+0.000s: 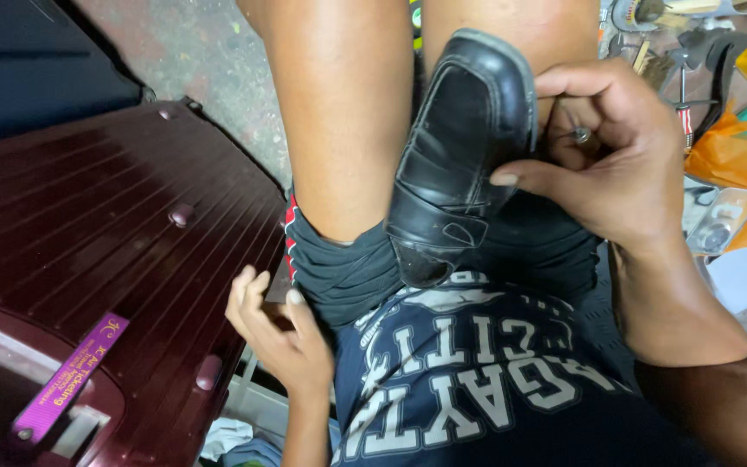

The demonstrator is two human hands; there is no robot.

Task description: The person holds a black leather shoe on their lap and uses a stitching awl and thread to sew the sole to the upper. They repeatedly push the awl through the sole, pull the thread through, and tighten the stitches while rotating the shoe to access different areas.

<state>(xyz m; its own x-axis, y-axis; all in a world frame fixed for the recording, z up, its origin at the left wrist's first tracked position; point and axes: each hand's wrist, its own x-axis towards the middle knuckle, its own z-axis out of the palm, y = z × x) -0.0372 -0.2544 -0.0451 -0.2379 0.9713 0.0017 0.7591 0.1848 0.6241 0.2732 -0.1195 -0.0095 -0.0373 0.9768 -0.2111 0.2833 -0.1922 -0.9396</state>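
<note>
The right hand (616, 156) wraps the side of a black leather shoe (460, 147), thumb pressed flat across the upper, fingers curled behind the edge. The shoe lies between the bare knees, toe pointing away. It looks light but fairly stiff, the polished leather probably slick, so the rim near the opening seems the surest hold. The left hand (278, 333) hangs half open and empty, beside a maroon suitcase (105, 242)

A shoe (460, 156) lay between the person's knees, the right hand (616, 156) gripping its side. The left hand (283, 333) hung beside a suitcase (105, 251) at left; tools (685, 52) lay far right.
</note>
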